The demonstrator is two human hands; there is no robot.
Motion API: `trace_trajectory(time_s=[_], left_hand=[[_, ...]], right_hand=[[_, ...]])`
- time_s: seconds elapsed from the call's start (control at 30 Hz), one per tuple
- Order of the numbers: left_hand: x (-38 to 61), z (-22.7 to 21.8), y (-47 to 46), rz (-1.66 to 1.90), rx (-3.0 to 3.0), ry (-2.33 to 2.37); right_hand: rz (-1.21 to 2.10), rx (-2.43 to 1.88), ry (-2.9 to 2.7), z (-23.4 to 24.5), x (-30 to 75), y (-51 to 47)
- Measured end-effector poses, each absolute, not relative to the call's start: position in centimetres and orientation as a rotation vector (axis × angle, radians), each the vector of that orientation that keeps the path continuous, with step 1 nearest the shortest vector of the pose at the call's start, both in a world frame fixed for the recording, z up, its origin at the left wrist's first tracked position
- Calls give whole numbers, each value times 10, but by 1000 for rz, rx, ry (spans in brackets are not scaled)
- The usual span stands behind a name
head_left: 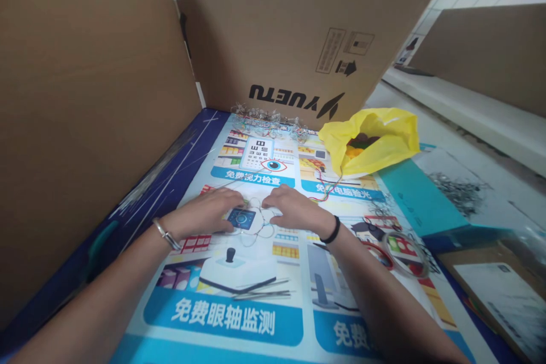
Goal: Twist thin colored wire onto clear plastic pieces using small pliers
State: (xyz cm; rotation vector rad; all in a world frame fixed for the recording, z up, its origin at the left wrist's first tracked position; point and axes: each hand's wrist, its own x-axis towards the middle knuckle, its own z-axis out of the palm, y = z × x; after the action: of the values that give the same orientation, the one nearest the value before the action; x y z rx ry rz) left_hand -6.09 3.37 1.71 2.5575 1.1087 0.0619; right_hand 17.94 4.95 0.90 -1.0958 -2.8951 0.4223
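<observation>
A thin wire piece bent into flower-like loops (259, 235) lies between my hands, low over the printed sheet. My left hand (215, 209) grips its left side with curled fingers, the thumb nearer to me. From the right, my right hand (296, 209) has its bent fingers on the loops. The exact fingertip contact is too fine to make out. Several short straight wires (264, 290) lie on the sheet in front of me. Beyond my hands, a row of finished-looking wire loop pieces (271, 119) stands along the cardboard.
Cardboard panels (273, 28) wall off the left and back. A yellow bag (384, 151) with dark and orange contents stands back right. Rolls of wire (407, 253) lie by my right forearm. Long thin wires (149, 176) run along the left edge. Dark scraps (456, 190) lie farther right.
</observation>
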Motion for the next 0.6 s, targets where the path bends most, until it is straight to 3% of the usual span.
trace_trajectory(time_s=[0.17,0.33,0.47,0.6], left_hand=[[-70,30,33,60,2591,1160],[-60,36,27,351,2698,1290],[-26,17,14,480,2775,1182],[-8,-16,4,528,2834,1046]], right_hand=[[382,-1086,-2831,19,185,50],[263,-1284,-2365,26,182,50],[196,-1102,-2106,23,161,36],[204,-1038,-2289,15,138,18]])
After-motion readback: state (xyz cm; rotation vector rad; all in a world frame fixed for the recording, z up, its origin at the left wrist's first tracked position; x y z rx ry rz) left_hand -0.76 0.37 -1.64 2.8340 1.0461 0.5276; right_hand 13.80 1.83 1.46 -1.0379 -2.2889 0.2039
